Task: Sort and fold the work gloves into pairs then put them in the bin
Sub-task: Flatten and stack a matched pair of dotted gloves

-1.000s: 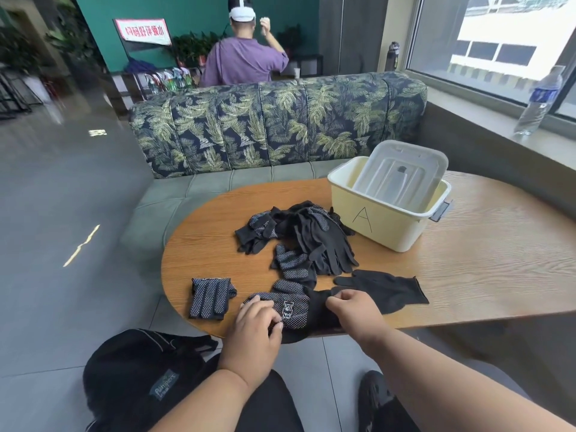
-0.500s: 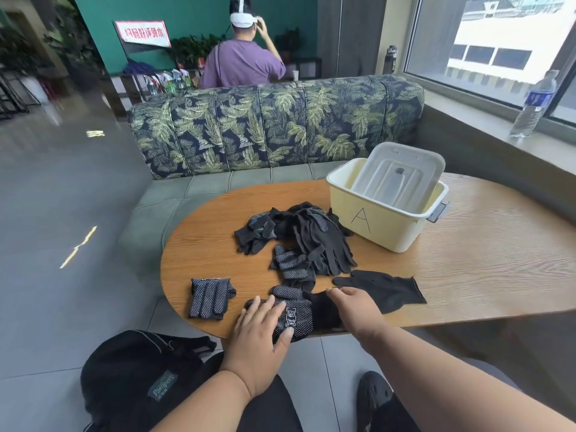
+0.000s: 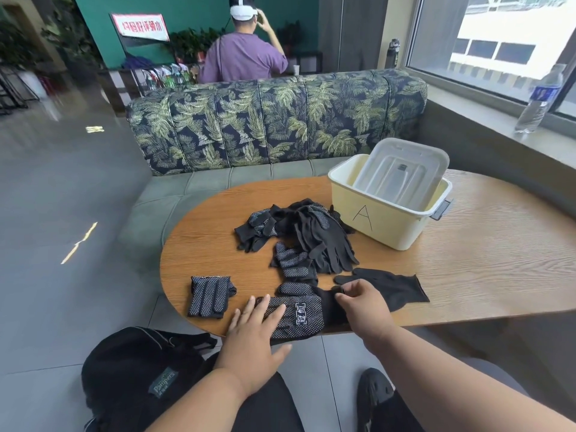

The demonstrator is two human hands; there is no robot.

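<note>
Left hand (image 3: 255,332) lies flat, fingers straight, on the dotted glove (image 3: 299,313); right hand (image 3: 363,302) fingers pinch its cuff.

Black glove (image 3: 296,313) with a grid of white dots and a white printed emblem on the palm. Folded pair (image 3: 209,296): black, same white dotting. Heap of gloves (image 3: 299,235): black, some faces dotted white, others plain. Single plain black glove (image 3: 389,286). Bin (image 3: 386,219): pale yellow, a black letter "A" drawn on its side; translucent whitish lid (image 3: 402,173). Table (image 3: 498,244): orange-brown wood grain. Sofa back (image 3: 274,120): dark navy with green and cream palm-leaf print; seat grey-green. Wall (image 3: 193,14): deep green.
</note>
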